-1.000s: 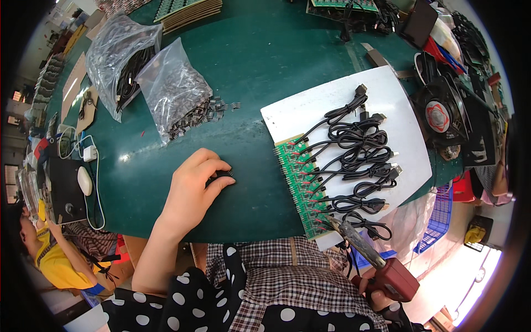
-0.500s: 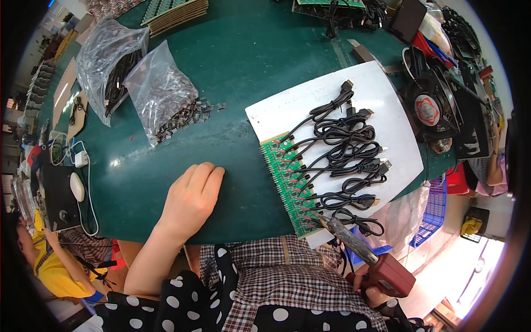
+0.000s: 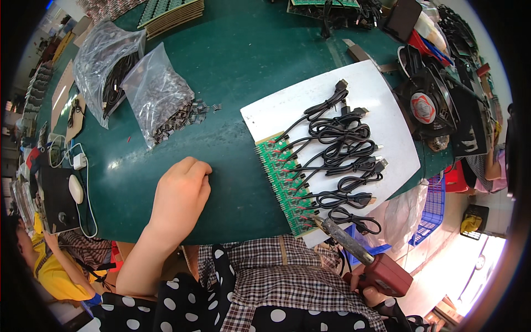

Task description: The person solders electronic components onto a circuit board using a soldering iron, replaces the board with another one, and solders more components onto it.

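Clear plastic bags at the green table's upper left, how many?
2: one bag holds black cables; the other bag, just right of it, has small metallic parts spilling out.

My desk (image 3: 232,61) has a smooth green top, kinda glossy, with a bright glare patch on the left and a few specks. The white sheet (image 3: 268,113) looks slick and shiny too, can't tell if it's plastic or coated card. My iron (image 3: 347,240) has a dull, scuffed metal barrel and a smoother red-brown plastic handle (image 3: 389,275). The boards (image 3: 283,180) are green with a light sheen, plus thin metal pins (image 3: 269,176). Cables (image 3: 321,112) are black plastic, satin finish. The bags (image 3: 157,80) are thin clear plastic, crinkly and super reflective. My apron (image 3: 287,279) is matt checked cloth, and the basket (image 3: 435,210) is blue plastic mesh.
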